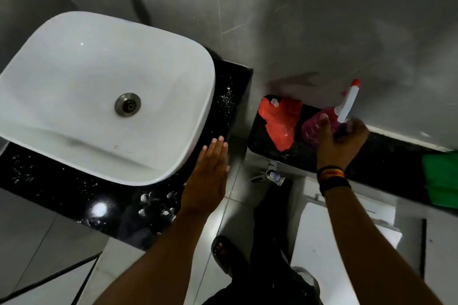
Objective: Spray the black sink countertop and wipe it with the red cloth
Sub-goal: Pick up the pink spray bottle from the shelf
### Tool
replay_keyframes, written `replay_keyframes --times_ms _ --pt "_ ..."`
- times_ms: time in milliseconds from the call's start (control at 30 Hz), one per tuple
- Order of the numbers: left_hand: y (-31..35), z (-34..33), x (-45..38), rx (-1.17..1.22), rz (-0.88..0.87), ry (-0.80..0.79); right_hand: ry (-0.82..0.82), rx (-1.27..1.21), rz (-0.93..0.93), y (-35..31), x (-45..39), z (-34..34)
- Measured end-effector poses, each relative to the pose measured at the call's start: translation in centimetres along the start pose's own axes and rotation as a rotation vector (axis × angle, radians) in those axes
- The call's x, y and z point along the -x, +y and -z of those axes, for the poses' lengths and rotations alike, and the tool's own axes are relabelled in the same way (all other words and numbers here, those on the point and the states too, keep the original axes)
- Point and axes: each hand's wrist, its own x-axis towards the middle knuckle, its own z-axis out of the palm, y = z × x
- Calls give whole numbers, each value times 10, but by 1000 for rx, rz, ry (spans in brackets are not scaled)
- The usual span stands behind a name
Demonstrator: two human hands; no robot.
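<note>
The black sink countertop (74,193) lies at the left, dotted with white droplets, under a white basin (104,96). My left hand (208,176) hovers flat over the countertop's right edge, fingers together, holding nothing. On a separate black ledge (270,141) to the right lies the crumpled red cloth (282,121). Beside it stands a pink spray bottle (312,129) with a white and red trigger head. My right hand (342,141) is wrapped around the bottle's neck.
A grey wall rises behind the sink and ledge. A green cloth (441,181) lies at the ledge's right end. Below the ledge are a chrome tap (270,176) and a white toilet tank (347,242). My sandalled foot (228,255) stands on the tiled floor.
</note>
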Motion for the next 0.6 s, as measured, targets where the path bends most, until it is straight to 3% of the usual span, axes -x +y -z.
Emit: replay_keyframes --times_ms 200,333,600 --pt "2 3 -2 -17 21 -57 -117 50 51 -20 -46 -15" --pt "-1 0 -1 -3 17 -13 -200 -51 88 -27 -50 -16" --pt "-4 -8 0 46 4 34 -445 -144 37 -43 -12 56"
